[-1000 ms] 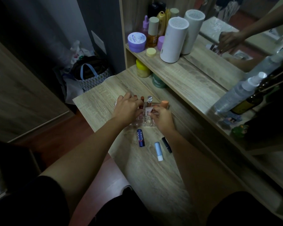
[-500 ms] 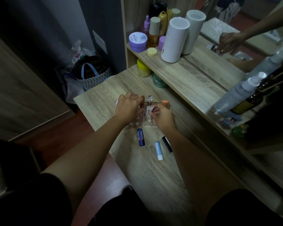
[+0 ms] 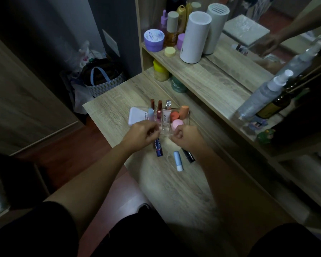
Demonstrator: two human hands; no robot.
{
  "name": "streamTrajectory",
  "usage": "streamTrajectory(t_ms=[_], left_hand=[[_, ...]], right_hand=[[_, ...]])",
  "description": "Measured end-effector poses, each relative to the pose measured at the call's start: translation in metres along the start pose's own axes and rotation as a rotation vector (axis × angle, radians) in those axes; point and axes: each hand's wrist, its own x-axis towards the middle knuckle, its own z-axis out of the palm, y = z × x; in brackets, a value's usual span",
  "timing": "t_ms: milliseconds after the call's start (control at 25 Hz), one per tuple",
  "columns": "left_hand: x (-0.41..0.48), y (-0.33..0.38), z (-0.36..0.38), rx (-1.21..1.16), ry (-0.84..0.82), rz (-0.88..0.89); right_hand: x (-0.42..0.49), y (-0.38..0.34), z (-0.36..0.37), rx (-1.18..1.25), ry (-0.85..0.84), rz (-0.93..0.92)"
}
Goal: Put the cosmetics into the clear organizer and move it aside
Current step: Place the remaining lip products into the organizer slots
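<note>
While 3 sticks (image 3: 178, 161) lie nearby, both hands (image 3: 144, 135) curl loosely, each grip empty.

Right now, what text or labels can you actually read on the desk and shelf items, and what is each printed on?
"NIV...", partly covered by the left hand: dark blue lip balm stick on the desk.
"...skin", cut off: white flat pack left of the clear organizer.
Purple jar lid: printed, too blurred to read.
Green jar under the shelf: script, unreadable.
Small tube in the organizer: label too small.
</note>
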Motion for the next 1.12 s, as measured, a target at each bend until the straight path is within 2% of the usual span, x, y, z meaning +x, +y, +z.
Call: streamTrajectory(t_ms=[160,280,400,560,680,760,840,1120], left_hand=[[-0.009,-0.009,0.022,0.026,-0.388,-0.104],[-0.012,-0.011,0.035,0.069,-0.436,-0.126],[-0.016,-0.014,0.035,0.05,-0.403,-0.171],[-0.022,-0.017,0.015,-0.225,-0.26,-0.292],[-0.016,-0.014,-0.002,-0.359,-0.008,-0.408],[-0.008,-0.011,-0.008,-0.335,0.116,-0.409],[-0.002,-0.009,-0.011,-0.257,0.167,-0.369],[0.003,-0.013,-0.007,-0.129,0.143,-0.297]], right_hand=[[-0.019,0.003,0.001,-0.334,-0.249,-0.051],[-0.026,0.005,0.008,-0.434,-0.293,-0.091],[-0.027,0.004,0.016,-0.309,-0.239,-0.064],[-0.016,-0.005,0.013,0.316,-0.014,0.072],[-0.001,-0.02,0.013,0.644,0.15,0.036],[0.005,-0.029,0.018,0.7,0.231,-0.002],[0.009,-0.034,0.026,0.697,0.288,-0.041],[0.014,-0.034,0.049,0.633,0.309,-0.052]])
